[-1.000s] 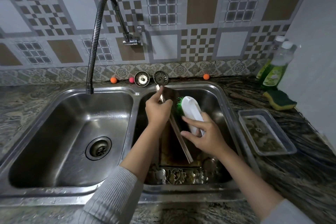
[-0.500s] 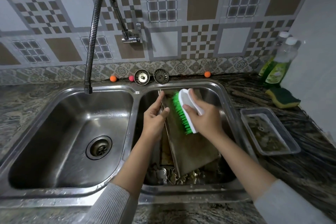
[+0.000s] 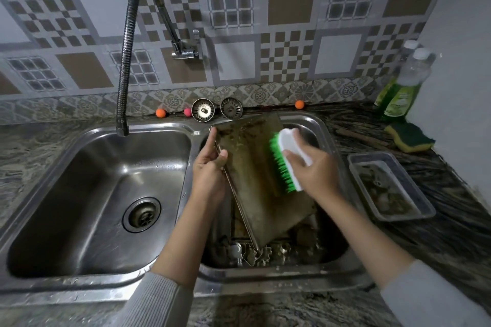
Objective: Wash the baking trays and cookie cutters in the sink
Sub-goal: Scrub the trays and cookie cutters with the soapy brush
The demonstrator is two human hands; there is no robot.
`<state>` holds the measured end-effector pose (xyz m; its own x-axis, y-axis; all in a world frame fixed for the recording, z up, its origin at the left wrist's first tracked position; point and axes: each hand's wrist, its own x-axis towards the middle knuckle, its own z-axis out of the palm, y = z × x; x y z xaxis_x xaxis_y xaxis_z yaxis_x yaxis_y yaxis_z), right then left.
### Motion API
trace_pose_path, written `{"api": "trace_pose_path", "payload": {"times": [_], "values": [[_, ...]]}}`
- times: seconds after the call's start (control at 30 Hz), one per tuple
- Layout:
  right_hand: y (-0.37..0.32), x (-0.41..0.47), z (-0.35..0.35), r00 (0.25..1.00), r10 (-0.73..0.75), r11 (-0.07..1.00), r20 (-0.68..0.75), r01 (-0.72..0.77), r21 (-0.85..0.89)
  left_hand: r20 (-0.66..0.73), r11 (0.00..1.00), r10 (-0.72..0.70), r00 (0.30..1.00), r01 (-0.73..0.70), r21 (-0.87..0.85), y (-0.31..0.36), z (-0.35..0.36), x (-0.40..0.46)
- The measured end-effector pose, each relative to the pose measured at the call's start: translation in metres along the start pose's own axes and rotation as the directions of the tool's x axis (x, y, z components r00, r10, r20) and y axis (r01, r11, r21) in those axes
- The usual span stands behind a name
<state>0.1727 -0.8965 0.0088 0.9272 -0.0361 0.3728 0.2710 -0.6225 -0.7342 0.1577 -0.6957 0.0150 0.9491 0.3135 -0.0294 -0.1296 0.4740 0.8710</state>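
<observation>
The double-bowl stainless steel sink [image 3: 329, 141] is set into a dark veined stone countertop [image 3: 438, 220]. The left bowl holds only its round drain. A flexible ribbed metal faucet [image 3: 125, 61] arches from the patterned tile wall and ends over the left bowl's rear rim.

In the right bowl, a large rectangular baking tray with a brown, soiled surface [image 3: 252, 167] stands tilted, its upper edge near the rear rim and its lower corner down among the small metal cookie cutters [image 3: 255, 253] that lie on the bowl floor.

The left hand [image 3: 208, 170] grips the tray's left edge, thumb over the front face. The right hand [image 3: 312, 170] clasps the white plastic back of a scrub brush with green bristles [image 3: 285, 164]; the bristles press against the tray face.

A smaller rectangular clear tray with residue [image 3: 390, 186] sits on the countertop right of the sink. Two bottles of green dish liquid [image 3: 401, 87] stand in the corner, a yellow-green sponge [image 3: 409, 138] just in front. Two round metal strainers [image 3: 216, 109] lean at the back ledge.
</observation>
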Motion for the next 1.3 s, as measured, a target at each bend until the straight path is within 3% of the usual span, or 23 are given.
{"api": "trace_pose_path", "payload": {"times": [0.07,0.1,0.23,0.3,0.4,0.47,0.6,0.67,0.83,1.0,1.17,1.3], "values": [[0.006,0.005,-0.004,0.993,0.105,0.994,-0.05,-0.104,0.017,0.02,1.0,0.0,1.0,0.0,0.018,-0.001,0.003,-0.002],[-0.003,-0.003,0.001,0.996,0.074,0.996,-0.057,-0.071,0.047,0.019,0.999,0.003,1.0,-0.004,0.033,-0.004,0.006,-0.001],[-0.02,-0.067,0.032,0.973,-0.229,0.959,0.039,0.219,0.18,-0.056,0.999,0.016,0.998,-0.014,0.041,-0.005,0.006,0.01],[0.004,-0.07,0.024,0.988,-0.146,0.975,0.056,0.134,0.18,-0.088,1.0,0.031,0.996,-0.032,0.0,0.003,-0.01,0.02],[0.036,-0.044,0.004,0.998,0.053,0.996,-0.045,-0.049,0.08,-0.09,1.0,0.013,0.996,-0.015,-0.024,0.012,-0.017,0.023],[0.027,-0.032,0.007,0.99,0.092,0.991,-0.11,-0.08,0.105,-0.06,1.0,-0.005,0.998,0.006,0.012,0.008,-0.001,0.015],[-0.026,-0.055,0.035,0.987,-0.141,0.973,-0.075,0.152,0.173,-0.066,0.991,0.002,0.998,0.007,0.132,-0.008,0.019,0.0],[-0.02,-0.062,0.033,0.986,-0.165,0.968,-0.017,0.166,0.186,-0.067,0.99,0.002,0.998,0.007,0.141,-0.008,0.014,0.002],[0.027,-0.013,-0.019,0.993,0.118,0.993,0.015,-0.119,0.027,-0.119,0.993,-0.033,0.992,0.046,0.111,0.004,0.001,0.003],[0.033,0.022,-0.078,0.975,0.216,0.976,-0.049,-0.216,0.006,-0.114,0.965,-0.013,0.993,0.043,0.259,0.004,0.01,0.003],[0.059,0.029,-0.121,0.947,0.322,0.903,0.013,-0.303,-0.303,-0.043,0.881,0.023,0.999,0.0,0.474,-0.008,0.029,0.0],[0.077,0.015,-0.129,0.936,0.351,0.859,0.034,-0.308,-0.41,0.001,0.832,0.046,0.999,-0.038,0.554,-0.015,0.047,-0.009]]}}
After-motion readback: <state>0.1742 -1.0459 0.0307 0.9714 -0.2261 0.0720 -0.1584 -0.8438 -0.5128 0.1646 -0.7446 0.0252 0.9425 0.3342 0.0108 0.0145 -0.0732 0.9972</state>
